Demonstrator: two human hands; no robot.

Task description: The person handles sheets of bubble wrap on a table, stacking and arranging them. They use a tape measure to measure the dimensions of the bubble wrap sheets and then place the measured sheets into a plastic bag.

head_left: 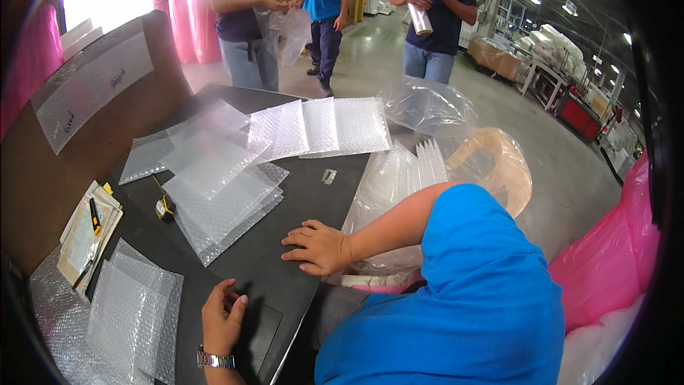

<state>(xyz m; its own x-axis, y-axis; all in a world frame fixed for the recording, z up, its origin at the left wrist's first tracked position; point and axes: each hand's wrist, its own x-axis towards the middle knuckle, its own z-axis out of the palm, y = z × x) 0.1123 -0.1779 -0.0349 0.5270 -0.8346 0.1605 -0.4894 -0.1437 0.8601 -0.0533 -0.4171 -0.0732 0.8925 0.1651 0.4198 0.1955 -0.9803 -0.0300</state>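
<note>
Three groups of clear bubble-wrap pieces are laid out on one dark table (306,203): a back row (318,127), in which three overlapping pieces can be counted; a middle pile (224,207), whose layers are too overlapped to be counted; and a near-left pile (139,306), in which at least two are seen. No piece is held by either of the two hands. The right hand (317,248) is laid palm down on the tabletop, its fingers spread and empty, to the right of the middle pile. The left hand (224,317), one metal watch (216,359) at its wrist, is loosely curled around nothing near the table's front edge. One small clear scrap (329,176) is seen beyond the right hand, and one yellow-and-black tape measure (164,208) is set just left of the middle pile. Farther left, one yellow utility knife (95,217) is rested on one stack of papers (77,251). Two written sheets are fixed to one brown partition (43,199). Beyond the table three people are seen: one clear bag (293,36) is held by the leftmost, and one roll of clear film (413,0) by the rightmost, in both hands.
</note>
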